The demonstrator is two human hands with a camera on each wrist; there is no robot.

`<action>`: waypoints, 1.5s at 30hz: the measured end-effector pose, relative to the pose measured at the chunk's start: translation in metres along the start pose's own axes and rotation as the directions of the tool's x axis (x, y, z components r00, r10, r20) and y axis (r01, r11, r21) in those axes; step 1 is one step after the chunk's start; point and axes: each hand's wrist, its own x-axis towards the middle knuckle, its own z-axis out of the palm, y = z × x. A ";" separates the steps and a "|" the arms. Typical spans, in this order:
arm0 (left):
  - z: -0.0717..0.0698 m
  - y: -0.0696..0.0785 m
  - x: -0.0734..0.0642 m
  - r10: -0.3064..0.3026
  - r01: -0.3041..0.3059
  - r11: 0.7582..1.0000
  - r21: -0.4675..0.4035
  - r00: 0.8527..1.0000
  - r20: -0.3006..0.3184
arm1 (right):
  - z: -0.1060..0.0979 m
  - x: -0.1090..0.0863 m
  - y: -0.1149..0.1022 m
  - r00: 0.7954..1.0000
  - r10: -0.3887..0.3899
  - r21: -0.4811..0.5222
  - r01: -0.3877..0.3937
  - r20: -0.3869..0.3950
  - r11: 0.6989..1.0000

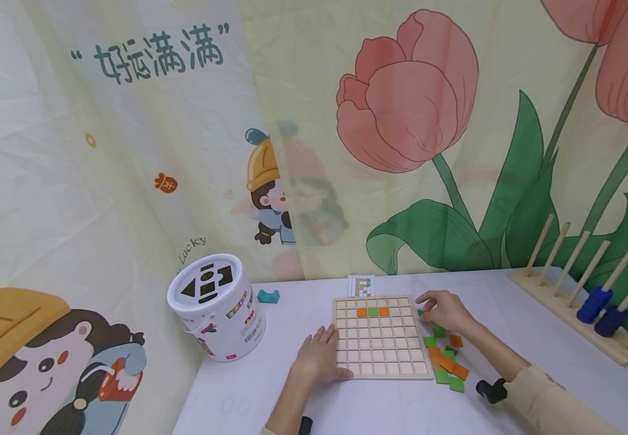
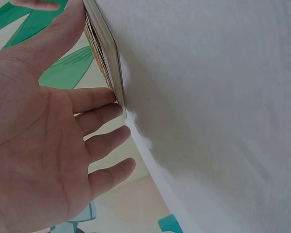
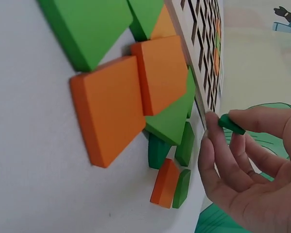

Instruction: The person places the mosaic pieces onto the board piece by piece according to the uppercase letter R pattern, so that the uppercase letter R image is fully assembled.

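Note:
A square wooden grid board (image 1: pixel 381 357) lies on the table, with an orange, a green (image 1: pixel 373 312) and another orange tile side by side in a row near its far edge. My left hand (image 1: pixel 316 357) rests at the board's left side, fingers spread; in the left wrist view, thumb and fingertips touch its edge (image 2: pixel 106 58). Thumb and finger of my right hand (image 1: pixel 445 312) pinch a small dark green tile (image 3: pixel 231 124) just off the board's far right corner. Loose orange (image 3: pixel 109 111) and green tiles (image 3: pixel 89 29) are scattered along the board's right side, some overlapping.
Behind the board is a small pattern card (image 1: pixel 361 286). A white lidded bucket (image 1: pixel 227 320) stands at left beside a teal piece (image 1: pixel 268 296). At right, a wooden peg rack (image 1: pixel 575 308) carries blue (image 1: pixel 594 304) and dark purple rings (image 1: pixel 611 321). A printed curtain hangs behind the table.

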 end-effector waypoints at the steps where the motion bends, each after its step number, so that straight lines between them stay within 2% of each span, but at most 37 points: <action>1: 0.000 0.000 0.000 0.000 0.000 1.000 -0.002 1.000 0.001 | 0.000 0.001 0.000 1.000 0.000 0.009 0.000 -0.003 1.000; 11: -0.001 -0.001 -0.002 -0.005 0.005 1.000 -0.001 1.000 -0.001 | 0.008 0.011 -0.001 0.991 -0.056 0.081 0.066 -0.119 0.995; 16: -0.002 -0.002 -0.001 -0.005 0.005 1.000 -0.005 1.000 0.008 | 0.013 0.016 -0.001 0.988 -0.047 0.115 0.064 -0.148 0.991; 30: -0.002 0.000 0.000 -0.001 0.001 1.000 0.023 1.000 0.006 | 0.023 0.028 -0.003 0.996 -0.025 0.164 0.038 -0.084 0.986; 40: -0.001 0.001 0.000 -0.004 0.004 1.000 0.030 1.000 0.005 | 0.033 0.034 -0.006 0.997 -0.005 0.167 0.019 -0.082 0.986; 45: -0.002 0.002 -0.001 -0.012 0.012 0.999 0.030 1.000 0.012 | 0.034 0.037 -0.011 0.997 -0.042 0.140 0.052 -0.071 0.989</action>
